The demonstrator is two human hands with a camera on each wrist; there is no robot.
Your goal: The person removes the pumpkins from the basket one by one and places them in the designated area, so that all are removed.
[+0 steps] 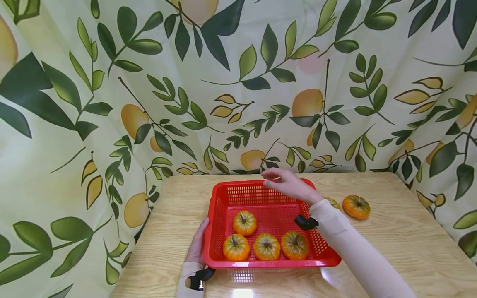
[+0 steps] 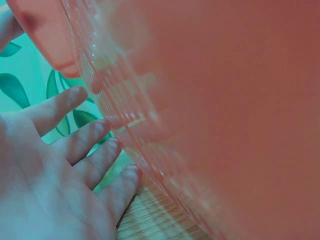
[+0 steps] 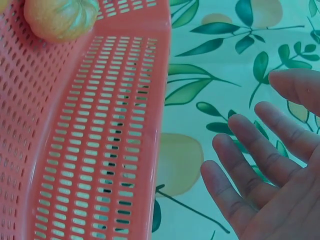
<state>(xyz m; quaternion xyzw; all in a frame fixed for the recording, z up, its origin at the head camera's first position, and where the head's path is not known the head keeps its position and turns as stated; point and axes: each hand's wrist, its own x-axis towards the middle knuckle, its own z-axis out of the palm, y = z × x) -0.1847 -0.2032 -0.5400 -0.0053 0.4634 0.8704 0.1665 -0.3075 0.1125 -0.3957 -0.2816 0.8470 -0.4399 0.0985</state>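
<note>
A red plastic basket with slotted walls sits on the table. Several small orange-and-green pumpkins lie in its near and left part. My left hand is at the basket's left side; in the left wrist view its straight fingers reach to the outer wall. Over the far right part of the basket hovers my right hand, fingers spread and nothing held. The right wrist view shows that hand apart from the basket's rim.
Right of the basket, an orange pumpkin rests on the wooden table. Another pumpkin beside it is mostly hidden by my right wrist. A leaf-patterned cloth hangs behind the table and at both sides.
</note>
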